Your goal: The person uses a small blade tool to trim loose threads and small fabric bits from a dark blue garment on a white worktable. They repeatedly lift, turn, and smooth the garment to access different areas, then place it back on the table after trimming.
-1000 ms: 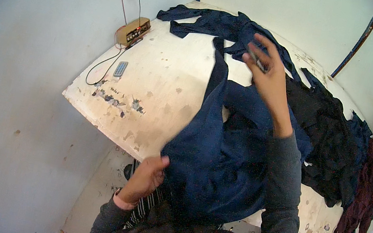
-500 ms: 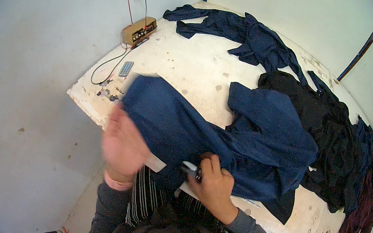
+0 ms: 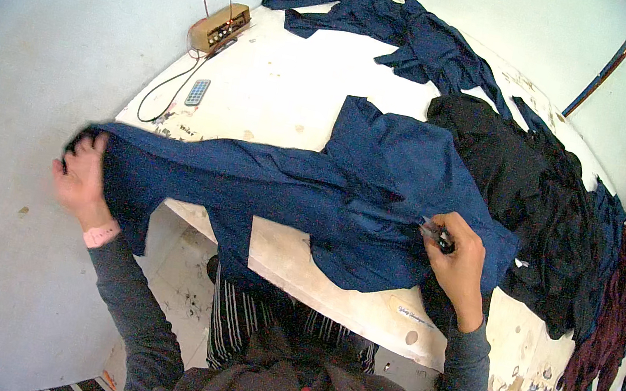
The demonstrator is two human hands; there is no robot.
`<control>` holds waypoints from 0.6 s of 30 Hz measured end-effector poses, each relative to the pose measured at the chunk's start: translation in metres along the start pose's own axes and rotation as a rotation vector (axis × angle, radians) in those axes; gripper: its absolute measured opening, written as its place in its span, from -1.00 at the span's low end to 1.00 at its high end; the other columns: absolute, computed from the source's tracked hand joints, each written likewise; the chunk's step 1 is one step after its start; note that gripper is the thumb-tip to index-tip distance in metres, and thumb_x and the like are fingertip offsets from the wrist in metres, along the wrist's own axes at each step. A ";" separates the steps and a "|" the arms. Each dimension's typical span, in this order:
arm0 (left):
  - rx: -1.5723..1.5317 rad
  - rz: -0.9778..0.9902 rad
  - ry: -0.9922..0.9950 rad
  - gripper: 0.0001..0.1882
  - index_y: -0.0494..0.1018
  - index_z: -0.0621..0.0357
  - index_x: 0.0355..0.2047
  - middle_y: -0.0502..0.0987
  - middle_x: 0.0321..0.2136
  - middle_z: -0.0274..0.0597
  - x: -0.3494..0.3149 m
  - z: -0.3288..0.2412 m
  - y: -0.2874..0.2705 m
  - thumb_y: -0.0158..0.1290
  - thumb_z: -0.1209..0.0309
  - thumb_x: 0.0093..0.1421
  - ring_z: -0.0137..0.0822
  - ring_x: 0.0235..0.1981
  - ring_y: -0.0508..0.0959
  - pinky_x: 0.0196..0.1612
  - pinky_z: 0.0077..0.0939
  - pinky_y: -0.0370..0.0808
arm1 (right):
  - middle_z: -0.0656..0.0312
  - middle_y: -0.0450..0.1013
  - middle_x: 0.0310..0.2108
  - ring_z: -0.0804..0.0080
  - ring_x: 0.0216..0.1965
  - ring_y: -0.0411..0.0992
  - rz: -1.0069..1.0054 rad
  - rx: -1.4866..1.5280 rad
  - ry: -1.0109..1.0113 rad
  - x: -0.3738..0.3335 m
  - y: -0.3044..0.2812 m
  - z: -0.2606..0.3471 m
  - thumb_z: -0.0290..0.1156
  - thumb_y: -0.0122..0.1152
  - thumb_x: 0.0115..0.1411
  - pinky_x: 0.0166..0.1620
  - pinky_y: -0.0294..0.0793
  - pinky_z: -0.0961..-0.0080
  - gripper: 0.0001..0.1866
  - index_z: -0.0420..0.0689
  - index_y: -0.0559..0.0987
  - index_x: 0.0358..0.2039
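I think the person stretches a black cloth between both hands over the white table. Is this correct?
Not quite: the cloth stretched between the left hand and the right hand is dark blue, not black. The head view shows it over the white table. The black clothes lie farther right, untouched.

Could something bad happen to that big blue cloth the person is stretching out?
Maybe. The left hand holds one end of the dark blue cloth garment out past the edge of the white worn table, so that end might drop toward the floor. The right hand presses on the cloth holding a small tool whose kind is unclear; it might snag the fabric.
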State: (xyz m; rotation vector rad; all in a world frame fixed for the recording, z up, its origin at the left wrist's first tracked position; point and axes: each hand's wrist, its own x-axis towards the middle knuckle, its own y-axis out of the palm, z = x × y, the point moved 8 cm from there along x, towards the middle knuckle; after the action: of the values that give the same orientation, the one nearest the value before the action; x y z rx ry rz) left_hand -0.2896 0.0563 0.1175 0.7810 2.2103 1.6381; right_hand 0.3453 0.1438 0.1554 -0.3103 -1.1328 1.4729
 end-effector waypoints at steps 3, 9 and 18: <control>0.677 -0.325 -0.091 -0.42 0.06 0.16 0.38 -0.04 0.44 0.03 -0.063 0.043 -0.027 -0.21 0.22 0.43 0.02 0.45 -0.01 0.42 0.18 -0.11 | 0.17 0.54 -0.26 0.15 -0.27 0.58 -0.026 0.059 0.041 -0.006 0.003 -0.003 -0.46 0.41 0.02 -0.23 0.55 0.37 -0.78 -0.09 0.59 -0.28; 1.532 0.819 0.126 -0.35 0.32 0.03 0.27 0.36 0.26 -0.11 -0.199 0.161 0.042 0.21 0.39 0.15 -0.17 0.29 0.32 0.29 -0.17 0.23 | 0.12 0.53 -0.09 0.21 -0.14 0.57 -0.157 0.106 0.065 0.000 0.002 0.003 -0.45 0.49 -0.02 -0.09 0.56 0.38 -0.65 -0.18 0.62 -0.19; 1.583 1.410 0.407 -0.58 0.61 -0.15 -0.16 0.52 -0.22 -0.41 -0.316 0.249 0.108 0.30 0.47 -0.09 -0.31 -0.01 0.49 0.13 -0.23 0.12 | 0.15 0.55 -0.37 0.05 -0.26 0.56 -0.400 -0.064 -0.036 0.069 -0.013 -0.010 -0.42 0.34 0.07 -0.22 0.54 0.24 -0.90 -0.07 0.62 -0.37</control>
State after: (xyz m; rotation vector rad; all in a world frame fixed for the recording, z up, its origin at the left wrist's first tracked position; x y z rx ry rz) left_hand 0.1250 0.0949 0.1119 2.9620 3.1216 -0.5314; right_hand 0.3417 0.2071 0.1880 -0.0924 -1.1929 1.0948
